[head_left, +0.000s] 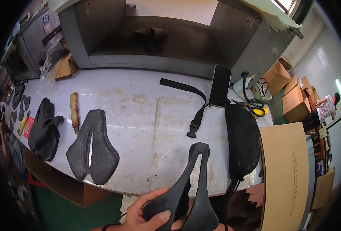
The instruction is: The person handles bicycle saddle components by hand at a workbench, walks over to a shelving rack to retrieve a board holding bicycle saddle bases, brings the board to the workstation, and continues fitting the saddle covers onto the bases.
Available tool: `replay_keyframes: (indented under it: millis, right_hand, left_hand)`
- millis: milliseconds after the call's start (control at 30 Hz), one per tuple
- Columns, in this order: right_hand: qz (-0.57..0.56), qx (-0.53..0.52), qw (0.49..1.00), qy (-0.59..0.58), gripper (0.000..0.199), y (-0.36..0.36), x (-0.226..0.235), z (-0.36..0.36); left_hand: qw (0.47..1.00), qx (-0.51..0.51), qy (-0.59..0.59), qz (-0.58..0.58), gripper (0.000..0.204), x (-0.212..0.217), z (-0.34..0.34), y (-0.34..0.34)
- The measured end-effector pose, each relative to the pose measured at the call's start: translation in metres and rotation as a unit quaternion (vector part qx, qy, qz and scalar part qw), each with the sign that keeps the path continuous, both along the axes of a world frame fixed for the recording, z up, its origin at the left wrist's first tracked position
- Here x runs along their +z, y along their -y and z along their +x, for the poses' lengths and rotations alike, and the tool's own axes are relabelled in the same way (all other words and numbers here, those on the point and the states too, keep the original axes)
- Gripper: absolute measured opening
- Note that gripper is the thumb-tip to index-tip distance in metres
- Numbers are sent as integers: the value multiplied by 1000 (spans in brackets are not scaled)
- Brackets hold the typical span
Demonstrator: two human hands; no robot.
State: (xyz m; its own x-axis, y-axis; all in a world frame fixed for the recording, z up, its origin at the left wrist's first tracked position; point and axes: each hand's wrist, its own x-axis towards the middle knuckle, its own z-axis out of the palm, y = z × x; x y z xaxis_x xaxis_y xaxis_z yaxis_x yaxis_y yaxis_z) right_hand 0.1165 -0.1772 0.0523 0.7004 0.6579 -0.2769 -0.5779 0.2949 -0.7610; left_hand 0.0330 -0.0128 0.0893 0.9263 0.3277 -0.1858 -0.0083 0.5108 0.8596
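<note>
A black bicycle saddle (200, 196) with a long slot down its middle is at the table's near edge, its narrow nose pointing away from me. My left hand (149, 213) is closed around its left wing, thumb on top. Mostly hidden beneath the right wing, my right hand (222, 227) also grips it; only part shows at the lower edge. Left of the saddle, a grey slotted saddle pad (101, 150) lies flat on the white table (135, 134). Beyond it rests a knife-like tool (74, 109) with a worn, light handle.
Folded black saddle-shaped pieces (45, 133) lie at far left. Right of the saddle are a black pouch (243, 142), a buckled strap (195, 125), a phone (221, 85) and scissors (255, 106). A grey metal housing (147, 61) backs the table; a cardboard box (286, 173) flanks its right. Another person (325, 108) stands far right.
</note>
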Motion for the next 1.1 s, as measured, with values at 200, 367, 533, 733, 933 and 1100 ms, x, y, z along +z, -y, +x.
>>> replay_keyframes:
  millis: [200, 367, 533, 733, 933, 1100]
  right_hand:
    - [-9, -47, 999, -12, 66, -34, -2, 17]
    - [-69, -42, 984, -161, 65, -35, 13, 1]
    - [268, 146, 890, -339, 43, -16, -31, -46]
    - [232, 116, 884, -388, 57, -16, -32, -47]
    - [277, 175, 879, -347, 52, -17, -33, -41]
    - [322, 202, 865, -328, 50, -23, -30, -40]
  left_hand:
    - [997, -34, 32, 67, 54, -8, 0, 1]
    - [999, -4, 27, 20, 52, -2, 11, 2]
    - [985, 131, 59, 100, 53, -16, 24, 7]
    - [967, 238, 71, 64, 58, -14, 33, 13]
    - [948, 269, 105, 134, 58, -19, 35, 17]
    - [927, 291, 97, 214, 58, -23, 28, 20]
